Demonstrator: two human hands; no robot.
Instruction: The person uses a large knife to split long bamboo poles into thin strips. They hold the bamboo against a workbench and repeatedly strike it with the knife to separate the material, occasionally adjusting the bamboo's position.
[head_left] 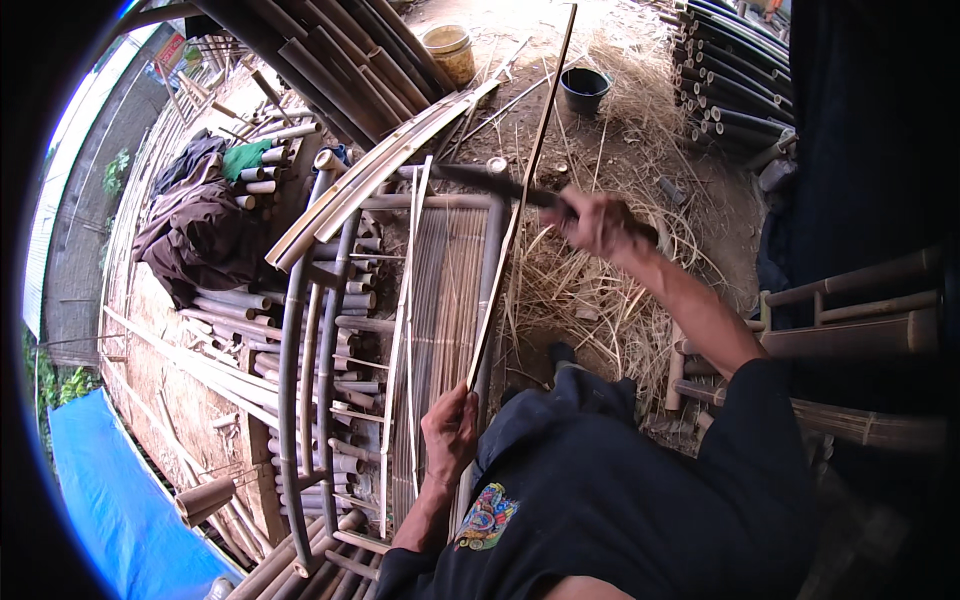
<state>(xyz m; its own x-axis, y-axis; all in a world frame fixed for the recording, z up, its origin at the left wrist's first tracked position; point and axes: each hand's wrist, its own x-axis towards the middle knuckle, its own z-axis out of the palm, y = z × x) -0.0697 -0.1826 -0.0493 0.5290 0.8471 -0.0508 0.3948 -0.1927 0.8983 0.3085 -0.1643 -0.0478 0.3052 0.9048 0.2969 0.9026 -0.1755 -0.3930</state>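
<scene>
My left hand (452, 435) is closed around the near end of a long, narrow bamboo strip (544, 120), which slants up and away from me. In my right hand (600, 228) is the handle of a big knife (482, 180) with a dark blade. The blade points left and crosses the strip; whether it touches the strip I cannot tell. Beneath the strip and my left hand stands a bamboo bench (440, 265) with a slatted top. Pale split bamboo pieces (385, 165) lie across its far left corner.
Shavings (590, 290) litter the ground on the right. Beyond them are a black bucket (585, 90) and a yellowish bucket (450, 54). Bamboo poles (735, 80) are stacked far right, with more poles and dark cloth (205, 230) at left. A blue tarp (120, 490) lies lower left.
</scene>
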